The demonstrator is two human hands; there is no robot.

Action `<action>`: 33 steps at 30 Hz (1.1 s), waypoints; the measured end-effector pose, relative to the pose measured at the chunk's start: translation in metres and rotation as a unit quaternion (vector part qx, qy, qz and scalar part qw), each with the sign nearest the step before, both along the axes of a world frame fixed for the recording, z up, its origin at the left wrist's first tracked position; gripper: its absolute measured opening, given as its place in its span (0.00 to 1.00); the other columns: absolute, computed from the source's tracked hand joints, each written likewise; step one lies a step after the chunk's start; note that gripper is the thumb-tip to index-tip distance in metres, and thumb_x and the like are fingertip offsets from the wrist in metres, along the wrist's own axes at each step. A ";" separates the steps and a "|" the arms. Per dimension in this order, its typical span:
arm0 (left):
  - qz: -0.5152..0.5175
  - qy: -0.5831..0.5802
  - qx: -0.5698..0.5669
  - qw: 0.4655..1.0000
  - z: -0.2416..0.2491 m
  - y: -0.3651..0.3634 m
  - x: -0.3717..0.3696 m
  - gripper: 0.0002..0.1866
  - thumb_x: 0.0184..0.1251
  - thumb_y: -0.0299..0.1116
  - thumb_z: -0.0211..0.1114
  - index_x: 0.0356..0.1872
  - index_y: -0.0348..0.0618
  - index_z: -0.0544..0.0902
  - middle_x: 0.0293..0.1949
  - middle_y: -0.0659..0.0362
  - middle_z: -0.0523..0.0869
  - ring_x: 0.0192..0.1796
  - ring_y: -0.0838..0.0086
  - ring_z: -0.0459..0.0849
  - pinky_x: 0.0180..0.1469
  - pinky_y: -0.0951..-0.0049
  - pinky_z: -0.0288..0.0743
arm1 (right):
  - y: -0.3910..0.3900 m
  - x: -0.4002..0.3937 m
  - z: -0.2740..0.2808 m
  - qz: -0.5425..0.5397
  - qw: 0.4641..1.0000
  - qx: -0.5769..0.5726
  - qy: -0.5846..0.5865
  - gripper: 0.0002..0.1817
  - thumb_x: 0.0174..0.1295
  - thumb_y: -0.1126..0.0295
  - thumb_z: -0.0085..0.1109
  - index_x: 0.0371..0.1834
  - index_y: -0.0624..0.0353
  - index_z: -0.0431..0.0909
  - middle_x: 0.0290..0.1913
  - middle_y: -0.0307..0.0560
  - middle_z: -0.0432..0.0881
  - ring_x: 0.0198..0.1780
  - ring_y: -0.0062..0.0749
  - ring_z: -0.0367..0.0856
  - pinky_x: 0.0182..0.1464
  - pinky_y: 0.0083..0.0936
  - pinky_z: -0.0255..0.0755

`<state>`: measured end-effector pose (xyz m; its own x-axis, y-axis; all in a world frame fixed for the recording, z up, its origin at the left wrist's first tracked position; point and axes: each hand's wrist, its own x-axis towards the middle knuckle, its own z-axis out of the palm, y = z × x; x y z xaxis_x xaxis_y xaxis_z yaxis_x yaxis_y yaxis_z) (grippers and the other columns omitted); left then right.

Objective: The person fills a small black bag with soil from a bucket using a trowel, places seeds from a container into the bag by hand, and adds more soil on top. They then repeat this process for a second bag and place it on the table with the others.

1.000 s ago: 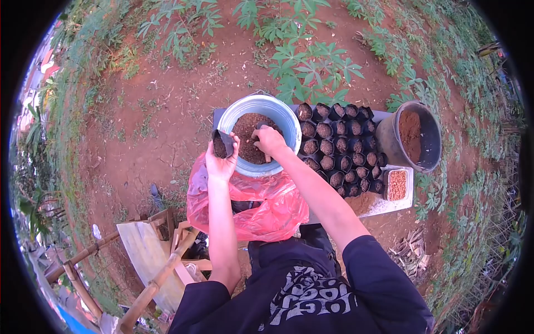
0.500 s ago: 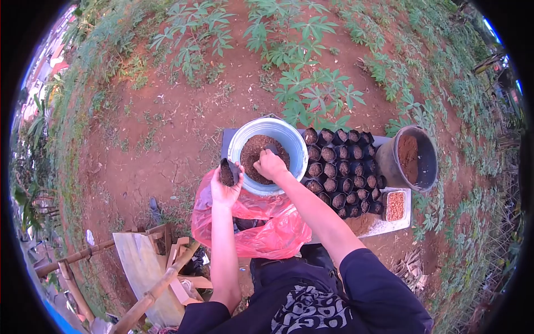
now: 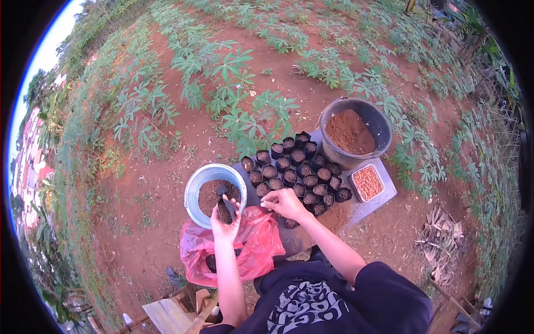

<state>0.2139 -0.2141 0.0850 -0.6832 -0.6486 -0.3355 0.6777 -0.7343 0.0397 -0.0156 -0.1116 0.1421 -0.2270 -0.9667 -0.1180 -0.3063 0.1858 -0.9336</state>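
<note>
A black nursery bag (image 3: 226,212) with dark soil in it is held upright in my left hand (image 3: 225,227), in front of the light blue bucket (image 3: 192,210). Brown soil mix (image 3: 208,196) fills the lower part of that bucket, and a small dark scoop (image 3: 222,190) rests there. My right hand (image 3: 285,204) is over the near left side of the grouped soil-filled black bags (image 3: 300,173). Its fingertips are pressed together, and anything between them is too small to make out.
A dark bucket (image 3: 384,125) of reddish soil stands at the table's far right, beside a white tub (image 3: 368,183) of orange-brown grains. Loose soil lies on the grey table (image 3: 356,214). A pink plastic bag (image 3: 258,234) sits in front of the blue bucket. Leafy plants grow beyond.
My right hand has let go of the scoop, left the blue bucket and moved right to the grouped bags. My left hand still holds its bag. The view has turned.
</note>
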 end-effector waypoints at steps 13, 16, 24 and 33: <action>-0.221 -0.018 0.106 0.969 -0.034 0.173 -0.240 0.21 0.73 0.45 0.59 0.58 0.43 0.80 0.57 0.48 0.82 0.60 0.50 0.80 0.51 0.59 0.85 | 0.234 -0.220 -0.022 -0.333 0.922 0.043 0.191 0.14 0.61 0.72 0.66 0.50 0.60 0.85 0.38 0.56 0.88 0.37 0.43 0.89 0.43 0.35 0.81; -0.225 -0.016 0.125 0.966 -0.027 0.188 -0.266 0.22 0.72 0.45 0.59 0.59 0.43 0.79 0.57 0.48 0.82 0.60 0.51 0.79 0.52 0.60 0.84 | 0.247 -0.239 -0.018 -0.338 0.927 0.039 0.159 0.17 0.60 0.73 0.66 0.53 0.61 0.83 0.37 0.56 0.88 0.37 0.42 0.89 0.42 0.37 0.81; -0.096 -0.019 0.068 0.993 -0.011 0.176 -0.221 0.20 0.73 0.43 0.59 0.58 0.41 0.78 0.56 0.47 0.80 0.59 0.53 0.78 0.50 0.62 0.85 | 0.211 -0.210 -0.027 -0.146 0.984 0.056 0.088 0.13 0.54 0.74 0.69 0.44 0.62 0.86 0.34 0.52 0.88 0.36 0.41 0.88 0.44 0.34 0.80; 0.136 -0.064 0.002 0.989 0.013 0.118 -0.052 0.22 0.76 0.43 0.51 0.56 0.35 0.77 0.53 0.45 0.81 0.55 0.52 0.82 0.47 0.61 0.87 | 0.092 -0.103 0.004 0.036 0.996 0.078 0.026 0.12 0.61 0.68 0.68 0.46 0.58 0.88 0.28 0.53 0.87 0.29 0.36 0.87 0.38 0.33 0.80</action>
